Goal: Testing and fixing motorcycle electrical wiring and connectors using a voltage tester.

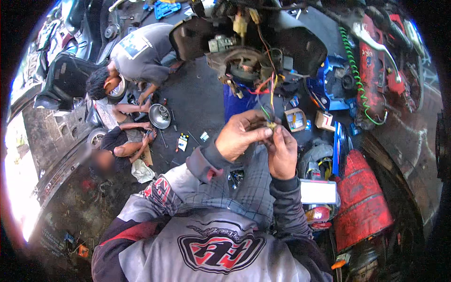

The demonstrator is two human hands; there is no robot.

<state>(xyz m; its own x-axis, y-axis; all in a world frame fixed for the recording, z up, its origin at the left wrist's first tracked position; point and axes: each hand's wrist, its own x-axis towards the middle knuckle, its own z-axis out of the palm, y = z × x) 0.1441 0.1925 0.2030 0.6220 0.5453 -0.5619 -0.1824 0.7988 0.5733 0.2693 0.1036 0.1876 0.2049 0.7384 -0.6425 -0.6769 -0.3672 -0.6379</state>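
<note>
A small yellowish wire connector (271, 125) sits pinched between the fingertips of my left hand (240, 135) and my right hand (283, 154). Both hands are closed and meet at it, so parts of it are hidden by the fingers. Thin coloured wires (272, 96), among them yellow, green and red ones, run up from the connector. They lead to the exposed front of a motorcycle (243, 66), where a round opening and more loose wiring show. Higher up hangs a pale plug (241, 24) on a cable.
At the left, one person (141, 51) bends over and another (123, 146) sits by a round metal headlight bowl (160, 116). Small open boxes (296, 120) lie to the right. Beyond are a blue fairing (334, 80), a green coiled hose (353, 70) and a red seat-like piece (361, 202).
</note>
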